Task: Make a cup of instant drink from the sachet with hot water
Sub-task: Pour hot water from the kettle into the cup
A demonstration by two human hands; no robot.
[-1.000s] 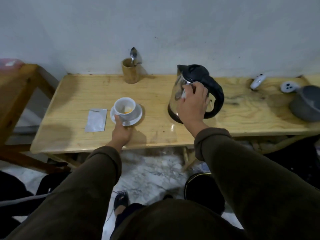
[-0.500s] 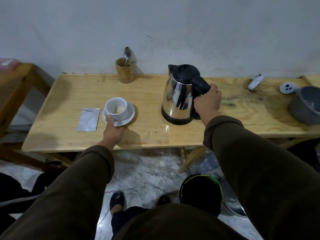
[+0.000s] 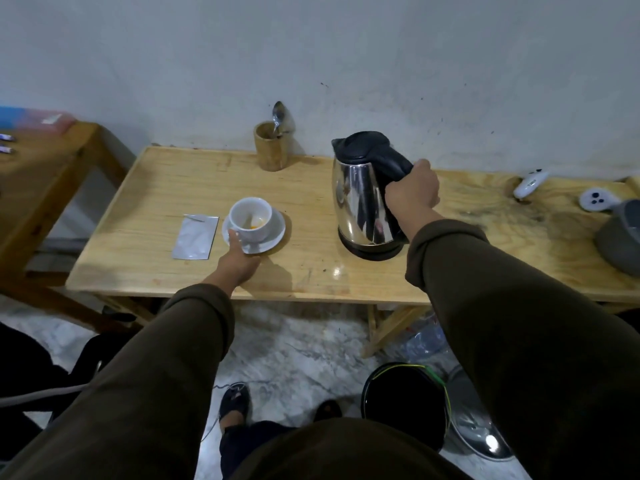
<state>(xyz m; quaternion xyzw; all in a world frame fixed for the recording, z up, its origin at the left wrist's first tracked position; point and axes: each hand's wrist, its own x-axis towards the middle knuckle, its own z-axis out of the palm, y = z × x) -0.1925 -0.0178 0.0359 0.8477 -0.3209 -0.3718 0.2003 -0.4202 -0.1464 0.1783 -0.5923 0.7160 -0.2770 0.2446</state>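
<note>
1. Since a second ago, the right hand (image 3: 412, 192) has shifted from the steel body of the kettle (image 3: 367, 195) to its black handle, and the kettle now stands straighter on the table (image 3: 311, 271), spout toward the cup side.
2. Head view, hands: the right hand is wrapped closed around the kettle handle, while the kettle's base seems to rest on the table, though a slight lift cannot be ruled out. The left hand (image 3: 239, 261) lies at the near rim of the saucer (image 3: 273, 237), thumb up against the cup, steadying rather than gripping; its other fingers are hidden.
3. Head view, task things: the white cup (image 3: 251, 218) sits on the saucer with a small orange heap of powder at its bottom and no water visible. The silver sachet (image 3: 195, 237) lies flat just to the left of the saucer, its top edge torn. A spoon (image 3: 278, 116) stands in a wooden holder (image 3: 270, 147) by the wall, behind the cup.
4. Judged step: powder is in, and pouring hot water is in hand.
5. Next move calls for lifting the kettle, carrying the spout over the cup, then tipping slowly so the small cup does not overflow or splash; stirring with the spoon would follow.
</note>
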